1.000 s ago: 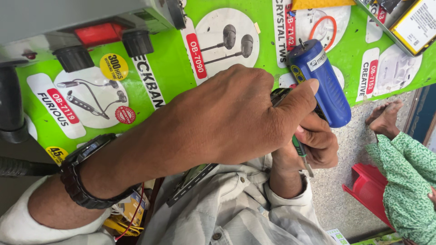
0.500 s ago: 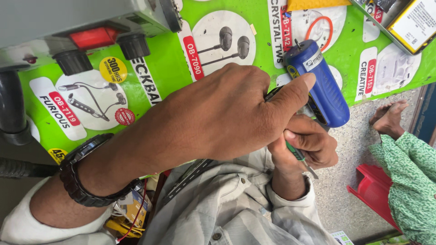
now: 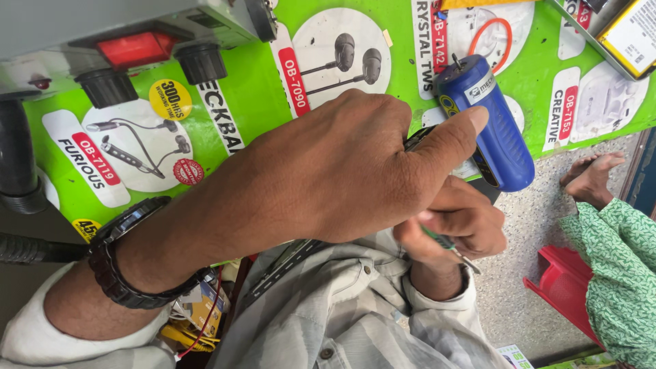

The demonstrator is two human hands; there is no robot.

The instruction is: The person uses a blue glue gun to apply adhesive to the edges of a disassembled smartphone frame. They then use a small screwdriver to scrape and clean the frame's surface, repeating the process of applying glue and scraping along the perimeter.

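Presently, the left hand (image 3: 342, 171) lies across the middle of the view, fingers curled and thumb stretched toward the blue cylindrical tool (image 3: 488, 130), its thumb tip touching or just short of the tool's side; which, I cannot tell. A dark flat object (image 3: 418, 140) shows at the fingertips of this hand, mostly hidden, and the grip on it cannot be judged. The wrist carries a dark watch (image 3: 123, 263). The right hand (image 3: 458, 229) sits just below the blue tool, fingers closed and pinching a thin green-handled tool (image 3: 447, 244) whose metal end pokes out from under the hand. The blue tool rests on the desk (image 3: 260, 89), which is covered by a green printed sheet picturing earphones. Well to the left of the blue tool stands a grey device (image 3: 137, 27) with a red switch (image 3: 135, 49) and two black knobs. To the right of the blue tool, on the speckled floor, another person's bare foot (image 3: 591, 179) and green patterned sleeve (image 3: 618, 266) are seen beside a red plastic object (image 3: 560, 287).
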